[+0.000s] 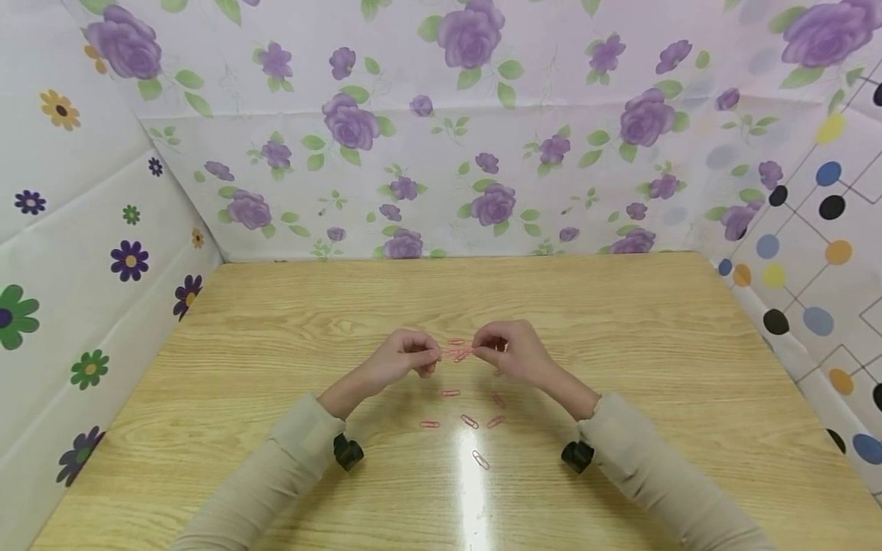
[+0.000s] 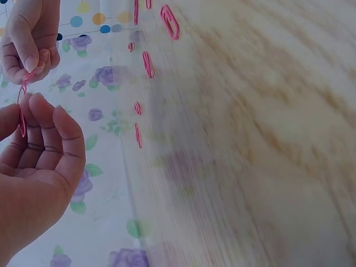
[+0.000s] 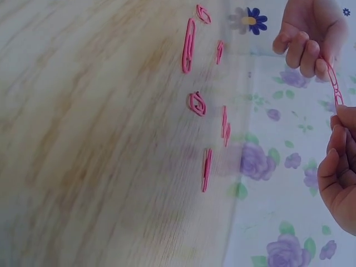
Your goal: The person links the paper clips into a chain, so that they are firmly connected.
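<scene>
Above the table, my left hand (image 1: pixel 403 356) pinches one end of a pink paper clip (image 2: pixel 22 121) between thumb and forefinger. Facing it, my right hand (image 1: pixel 515 353) pinches a second pink paper clip (image 3: pixel 339 99). The two clips meet in the short gap between the fingertips and look hooked together, though the exact join is too small to tell. Parts of both clips are hidden under the fingers. Beyond and below the hands, more pink paper clips lie loose, one of them (image 1: pixel 451 393) just nearer than the fingertips.
Several loose clips are scattered on the wooden table (image 1: pixel 276 306), among them a clip (image 1: pixel 430 424) at the left and a clip (image 1: pixel 480 460) nearest the body. A flowered cloth wall (image 1: pixel 441 184) stands along the back edge, with patterned walls at both sides.
</scene>
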